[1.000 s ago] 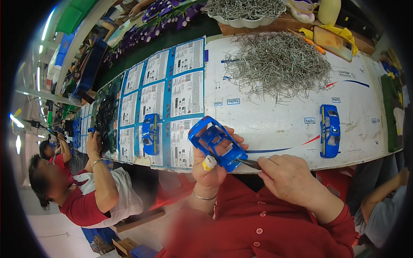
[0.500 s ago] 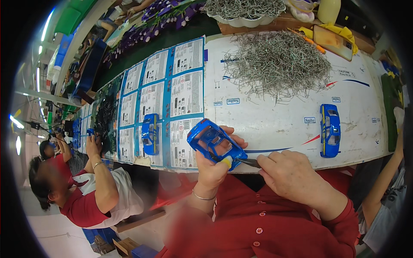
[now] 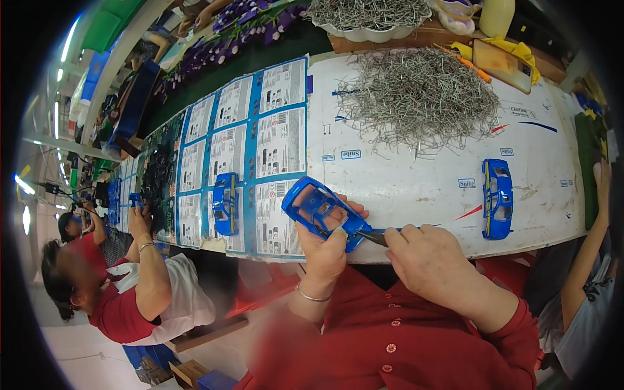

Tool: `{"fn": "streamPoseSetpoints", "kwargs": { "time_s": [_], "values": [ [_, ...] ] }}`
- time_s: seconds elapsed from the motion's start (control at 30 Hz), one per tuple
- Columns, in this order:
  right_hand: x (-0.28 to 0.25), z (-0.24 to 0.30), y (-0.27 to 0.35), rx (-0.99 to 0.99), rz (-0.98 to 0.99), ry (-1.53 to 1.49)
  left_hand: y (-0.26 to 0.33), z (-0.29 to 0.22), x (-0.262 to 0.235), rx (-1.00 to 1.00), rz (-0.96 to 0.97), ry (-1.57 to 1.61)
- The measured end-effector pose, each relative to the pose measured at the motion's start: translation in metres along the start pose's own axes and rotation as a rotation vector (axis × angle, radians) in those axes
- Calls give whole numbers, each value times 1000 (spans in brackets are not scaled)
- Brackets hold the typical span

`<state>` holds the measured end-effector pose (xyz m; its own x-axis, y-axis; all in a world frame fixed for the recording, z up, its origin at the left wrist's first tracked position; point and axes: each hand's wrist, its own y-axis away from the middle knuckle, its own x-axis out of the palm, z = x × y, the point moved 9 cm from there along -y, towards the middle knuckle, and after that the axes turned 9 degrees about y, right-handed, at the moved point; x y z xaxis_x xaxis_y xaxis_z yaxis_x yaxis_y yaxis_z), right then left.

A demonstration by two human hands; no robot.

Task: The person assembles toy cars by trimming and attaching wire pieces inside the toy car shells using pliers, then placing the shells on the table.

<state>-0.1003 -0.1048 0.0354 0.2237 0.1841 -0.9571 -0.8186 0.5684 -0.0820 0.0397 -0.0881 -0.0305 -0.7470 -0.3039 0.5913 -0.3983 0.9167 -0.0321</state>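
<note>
My left hand [image 3: 325,257] holds a blue toy car body shell [image 3: 317,209], its hollow inside and window openings facing up. The thumb presses on the near part of the shell and the fingers wrap round its far side. My right hand [image 3: 429,260] is closed round a dark, narrow tool [image 3: 373,237]. The tool's tip meets the shell's right end; its exact kind is hidden by my fingers. Two more blue toy car bodies lie on the table: one [image 3: 225,204] left of my hands, the other [image 3: 497,198] to the right.
A heap of thin bent metal wires [image 3: 422,101] covers the far middle of the white table [image 3: 416,188]. Behind it stand a white bowl [image 3: 370,31] of similar wires and an orange-handled tool [image 3: 474,68]. Printed card sheets [image 3: 279,143] lie left. Co-workers sit at the left [image 3: 156,292] and right.
My right hand and the tool have shifted slightly left and up against the shell. The shell has turned a little, and the yellow patch by my left thumb shows less.
</note>
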Motion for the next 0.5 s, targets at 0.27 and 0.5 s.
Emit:
{"fn": "streamPoseSetpoints", "kwargs": {
  "time_s": [0.27,0.5],
  "values": [
    [19,6,-14,-27,13,190,-2,0,-3,100,-51,-51],
    [21,5,-15,-23,-7,162,-4,4,-11,57,-95,-11]
  ]
}}
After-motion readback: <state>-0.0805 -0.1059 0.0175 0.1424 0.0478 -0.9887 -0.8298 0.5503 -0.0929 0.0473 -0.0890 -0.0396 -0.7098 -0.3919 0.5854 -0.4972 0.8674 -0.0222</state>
